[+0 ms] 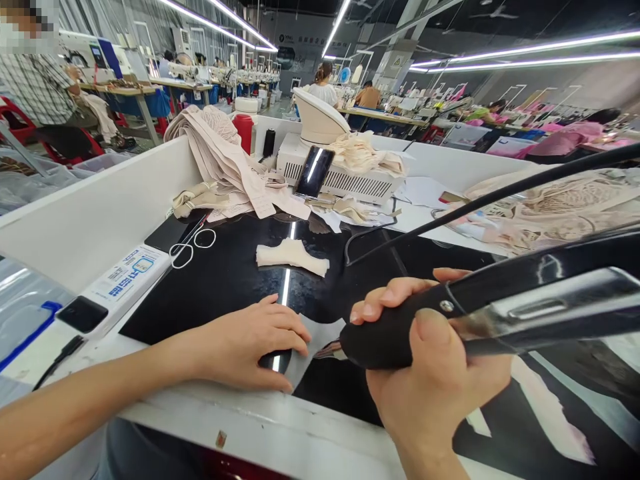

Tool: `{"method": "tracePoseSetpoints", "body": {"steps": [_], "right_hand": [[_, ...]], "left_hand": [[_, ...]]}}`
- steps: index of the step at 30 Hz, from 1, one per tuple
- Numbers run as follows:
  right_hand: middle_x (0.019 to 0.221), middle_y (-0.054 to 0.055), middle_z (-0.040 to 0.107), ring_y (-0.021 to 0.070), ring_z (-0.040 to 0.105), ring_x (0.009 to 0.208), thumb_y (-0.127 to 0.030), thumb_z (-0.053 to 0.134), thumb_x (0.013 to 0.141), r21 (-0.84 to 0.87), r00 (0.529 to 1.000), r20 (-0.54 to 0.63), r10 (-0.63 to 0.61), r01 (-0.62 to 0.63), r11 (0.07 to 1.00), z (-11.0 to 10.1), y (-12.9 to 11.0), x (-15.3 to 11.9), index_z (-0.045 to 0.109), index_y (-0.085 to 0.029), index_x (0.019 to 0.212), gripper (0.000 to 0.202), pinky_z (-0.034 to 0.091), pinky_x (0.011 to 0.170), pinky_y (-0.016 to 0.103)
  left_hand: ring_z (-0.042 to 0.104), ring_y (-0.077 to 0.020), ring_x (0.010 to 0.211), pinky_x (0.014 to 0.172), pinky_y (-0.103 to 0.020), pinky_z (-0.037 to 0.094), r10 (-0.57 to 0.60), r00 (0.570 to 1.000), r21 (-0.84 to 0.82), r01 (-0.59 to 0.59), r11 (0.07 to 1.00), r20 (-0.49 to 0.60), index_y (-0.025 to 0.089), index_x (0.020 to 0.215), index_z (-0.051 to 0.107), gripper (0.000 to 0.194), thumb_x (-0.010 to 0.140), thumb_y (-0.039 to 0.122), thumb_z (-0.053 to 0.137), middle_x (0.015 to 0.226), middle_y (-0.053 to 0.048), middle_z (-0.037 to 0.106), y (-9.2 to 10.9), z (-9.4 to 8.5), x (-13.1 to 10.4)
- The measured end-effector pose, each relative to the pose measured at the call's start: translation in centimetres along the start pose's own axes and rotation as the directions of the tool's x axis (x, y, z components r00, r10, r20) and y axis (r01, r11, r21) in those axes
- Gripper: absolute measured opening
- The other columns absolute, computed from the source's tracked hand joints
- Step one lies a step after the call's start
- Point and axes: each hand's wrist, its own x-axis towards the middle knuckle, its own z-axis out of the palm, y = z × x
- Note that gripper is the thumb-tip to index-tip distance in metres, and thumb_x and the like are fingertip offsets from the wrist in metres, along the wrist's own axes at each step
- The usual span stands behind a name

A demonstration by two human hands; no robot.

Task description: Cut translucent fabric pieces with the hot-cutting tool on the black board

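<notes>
- At four o'clock, the right hand (440,377) wraps a black tool (383,333); it looks rigid, fairly heavy, best held by its rounded handle.
- At six o'clock, a thin pale sheet (324,333), likely light, floppy, best pinned flat; the left hand (245,347), fingers spread, touches it.

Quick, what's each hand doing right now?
Left hand: open, palm down, fingertips at a pale sheet.
Right hand: closed around the black handle of a tool.
</notes>
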Motion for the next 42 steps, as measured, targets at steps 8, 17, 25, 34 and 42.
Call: {"method": "tracePoseSetpoints", "body": {"steps": [8, 17, 25, 34, 42], "right_hand": [[0.075, -0.004, 0.063, 0.0151, 0.061, 0.055, -0.035, 0.082, 0.079, 0.012, 0.997, 0.073, 0.039, -0.04, 0.999, 0.2, -0.4, -1.6, 0.06, -0.026, 0.108, 0.037, 0.053, 0.052, 0.031], [0.072, -0.004, 0.062, 0.0153, 0.057, 0.052, -0.037, 0.081, 0.078, 0.039, 0.992, 0.092, 0.09, -0.094, 0.995, 0.2, -1.0, -1.9, 0.059, -0.026, 0.105, 0.037, 0.051, 0.047, 0.032], [0.073, -0.004, 0.06, 0.0168, 0.056, 0.054, -0.039, 0.078, 0.082, 0.005, 0.983, 0.147, 0.111, -0.113, 0.994, 0.4, -1.0, -2.8, 0.056, -0.028, 0.108, 0.036, 0.052, 0.048, 0.034], [0.071, -0.006, 0.062, 0.0153, 0.057, 0.052, -0.032, 0.08, 0.075, -0.043, 0.998, -0.058, 0.0, -0.002, 0.999, -0.6, -1.2, 0.1, 0.061, -0.027, 0.1, 0.033, 0.052, 0.048, 0.031], [0.071, -0.006, 0.065, 0.0137, 0.06, 0.052, -0.029, 0.08, 0.075, -0.016, 0.994, -0.086, -0.061, 0.059, 0.998, -1.2, -0.2, 1.2, 0.06, -0.025, 0.102, 0.034, 0.053, 0.048, 0.029]], "left_hand": [[0.054, -0.0266, 0.133, 0.125, -0.056, 0.016, -0.001, 1.0, 0.014, 0.001, 1.0, 0.017, 0.025, 0.122, 0.065, 0.045, 0.08, 0.024, 0.083, 0.135, -0.006, 0.065, 0.1, -0.1, -0.2], [0.053, -0.0272, 0.134, 0.125, -0.057, 0.014, -0.025, 0.999, 0.01, 0.025, 1.0, 0.046, 0.025, 0.121, 0.064, 0.043, 0.082, 0.023, 0.083, 0.137, -0.007, 0.064, 0.4, -0.5, 0.2], [0.053, -0.0269, 0.133, 0.125, -0.056, 0.015, -0.005, 0.999, 0.012, 0.005, 1.0, 0.039, 0.024, 0.122, 0.064, 0.043, 0.083, 0.026, 0.082, 0.135, -0.006, 0.065, 0.3, -0.4, 0.3], [0.059, -0.0253, 0.124, 0.126, -0.054, 0.015, 0.021, 1.0, 0.018, -0.02, 1.0, -0.022, 0.024, 0.107, 0.069, 0.026, 0.085, 0.032, 0.08, 0.125, -0.007, 0.067, 0.2, -0.4, -0.1], [0.044, -0.0311, 0.144, 0.125, -0.061, 0.016, 0.039, 0.999, 0.162, -0.04, 0.986, 0.01, 0.025, 0.145, 0.053, 0.056, 0.094, 0.04, 0.071, 0.148, -0.01, 0.057, -0.1, 1.4, 0.2]]}}
